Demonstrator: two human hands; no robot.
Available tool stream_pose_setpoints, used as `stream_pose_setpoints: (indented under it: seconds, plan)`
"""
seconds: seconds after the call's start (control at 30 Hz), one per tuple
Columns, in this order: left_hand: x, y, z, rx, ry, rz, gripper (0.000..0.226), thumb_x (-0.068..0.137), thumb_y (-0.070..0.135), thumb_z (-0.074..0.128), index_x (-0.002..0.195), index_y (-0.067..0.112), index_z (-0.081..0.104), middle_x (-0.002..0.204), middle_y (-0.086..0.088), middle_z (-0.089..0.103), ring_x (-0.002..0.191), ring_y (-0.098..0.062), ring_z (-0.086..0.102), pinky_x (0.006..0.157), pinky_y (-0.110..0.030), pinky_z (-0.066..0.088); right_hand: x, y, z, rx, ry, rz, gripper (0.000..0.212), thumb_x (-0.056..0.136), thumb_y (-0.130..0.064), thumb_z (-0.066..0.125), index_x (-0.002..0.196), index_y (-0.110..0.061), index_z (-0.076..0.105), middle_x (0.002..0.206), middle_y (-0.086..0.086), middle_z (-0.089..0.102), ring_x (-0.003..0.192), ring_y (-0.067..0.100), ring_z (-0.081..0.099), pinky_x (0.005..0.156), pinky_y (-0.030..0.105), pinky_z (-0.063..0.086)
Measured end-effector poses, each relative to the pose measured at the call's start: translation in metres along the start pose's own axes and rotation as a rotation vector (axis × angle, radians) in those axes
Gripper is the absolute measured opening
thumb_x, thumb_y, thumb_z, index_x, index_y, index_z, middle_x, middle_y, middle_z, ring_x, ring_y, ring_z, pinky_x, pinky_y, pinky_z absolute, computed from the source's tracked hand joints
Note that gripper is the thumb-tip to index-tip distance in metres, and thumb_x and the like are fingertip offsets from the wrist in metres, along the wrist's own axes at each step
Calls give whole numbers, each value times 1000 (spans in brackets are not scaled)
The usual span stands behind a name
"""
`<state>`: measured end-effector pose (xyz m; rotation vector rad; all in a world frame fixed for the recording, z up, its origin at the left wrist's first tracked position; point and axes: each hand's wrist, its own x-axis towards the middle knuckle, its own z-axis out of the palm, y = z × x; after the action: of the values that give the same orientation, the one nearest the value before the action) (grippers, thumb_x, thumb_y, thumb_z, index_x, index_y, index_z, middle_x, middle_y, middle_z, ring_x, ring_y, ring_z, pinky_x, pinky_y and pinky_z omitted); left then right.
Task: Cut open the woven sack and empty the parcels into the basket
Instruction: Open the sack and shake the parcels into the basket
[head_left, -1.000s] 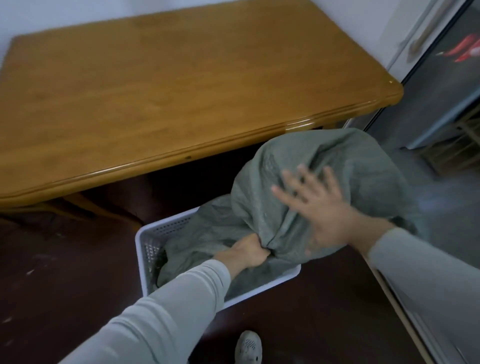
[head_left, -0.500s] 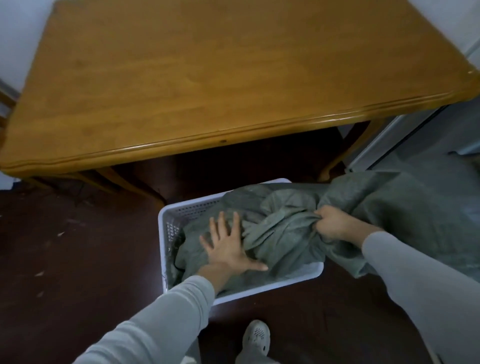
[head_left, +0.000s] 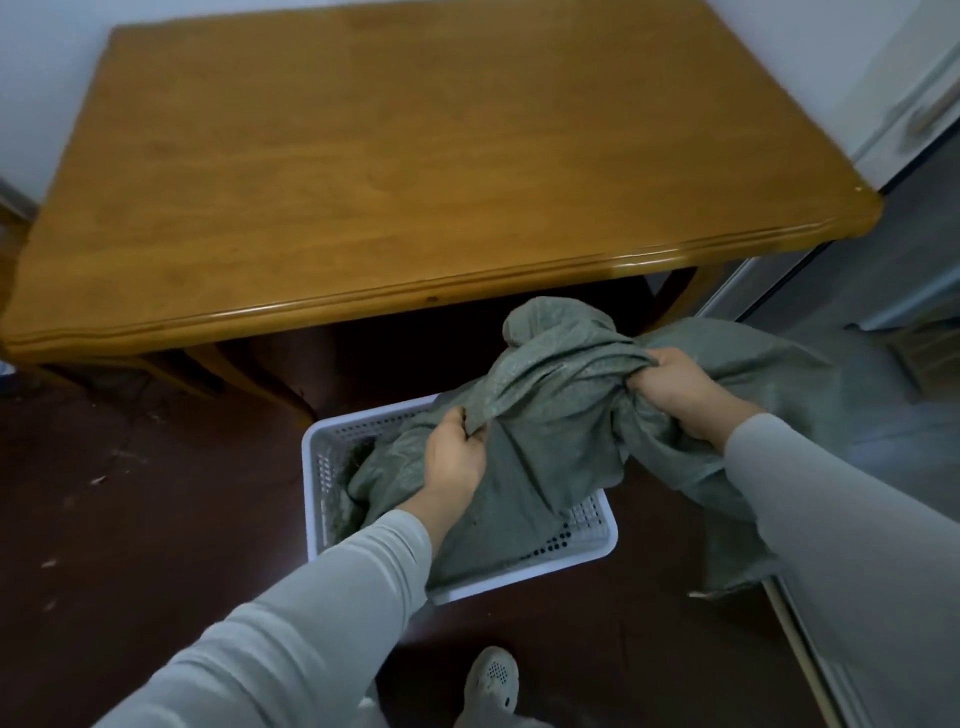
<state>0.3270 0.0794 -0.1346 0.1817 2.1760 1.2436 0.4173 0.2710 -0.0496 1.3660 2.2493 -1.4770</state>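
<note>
The grey-green woven sack is gripped by both hands above the white perforated basket. A fold of the cloth is pinched in the closed left hand, with the thumb pressed on top. A thick bunch of the sack is clenched in the fist of the right hand, which is held higher and further out than the left. Between the two hands the fabric is pulled up into a ridge; below the left hand it is draped down into the basket, and past the right hand it is trailed toward the floor. No parcels can be made out. A wooden table is seen beyond both hands.
</note>
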Motion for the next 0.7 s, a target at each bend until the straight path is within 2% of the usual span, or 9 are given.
stream_pose_setpoints:
  seconds: [0.07, 0.13, 0.23, 0.33, 0.4, 0.5, 0.6, 0.7]
  plan:
    - [-4, 6, -6, -24, 32, 29, 21, 95, 19, 51, 114, 10, 56, 109, -7, 64, 100, -25, 60, 82, -32, 47, -4, -6, -2, 52, 6, -31, 22, 94, -2, 46, 82, -8, 63, 78, 10, 63, 73, 24, 58, 60, 25, 45]
    - [-9, 14, -12, -25, 66, 55, 9, 95, 17, 50, 103, 13, 55, 100, -6, 63, 91, -23, 59, 75, -30, 43, -11, -14, -3, 84, 18, -47, 21, 94, -3, 47, 83, -5, 65, 78, 12, 64, 74, 24, 60, 60, 24, 45]
    - [-14, 25, -20, -39, 101, 80, 3, 95, 14, 49, 96, 14, 52, 97, -9, 63, 89, -25, 59, 73, -31, 45, -19, -25, -5, 133, 58, -71, 24, 94, -8, 49, 98, 10, 65, 86, 19, 65, 85, 28, 61, 65, 28, 43]
    - [-19, 33, -26, -60, 116, 98, 5, 95, 11, 48, 96, 12, 53, 91, -4, 60, 88, -23, 58, 72, -31, 44, -26, -36, -8, 144, 56, -78, 28, 94, -8, 47, 106, 12, 62, 85, 18, 64, 78, 23, 57, 65, 29, 42]
    - [-24, 39, -30, -60, 120, 120, 4, 95, 15, 49, 95, 13, 53, 85, -1, 59, 85, -22, 57, 72, -33, 44, -33, -43, -12, 163, 62, -91, 25, 95, -8, 46, 100, 10, 64, 75, 11, 62, 68, 20, 55, 62, 27, 42]
    - [-27, 48, -37, -72, 161, 149, 4, 95, 17, 50, 95, 15, 53, 85, -1, 60, 83, -20, 57, 71, -33, 44, -41, -51, -12, 215, 92, -94, 27, 93, -3, 45, 70, -8, 58, 68, 6, 56, 64, 18, 52, 59, 28, 39]
    - [-33, 56, -46, -44, 187, 177, 10, 95, 21, 50, 97, 12, 55, 84, -2, 59, 81, -22, 56, 66, -31, 40, -55, -55, -13, 204, 75, -86, 29, 92, -2, 45, 66, -11, 54, 67, 6, 55, 63, 19, 51, 56, 28, 38]
    - [-39, 68, -57, -63, 217, 228, 14, 95, 23, 51, 100, 11, 56, 79, 5, 56, 78, -18, 54, 66, -31, 41, -60, -64, -18, 238, 103, -84, 27, 90, -1, 47, 65, -10, 52, 69, 6, 54, 71, 24, 51, 67, 30, 37]
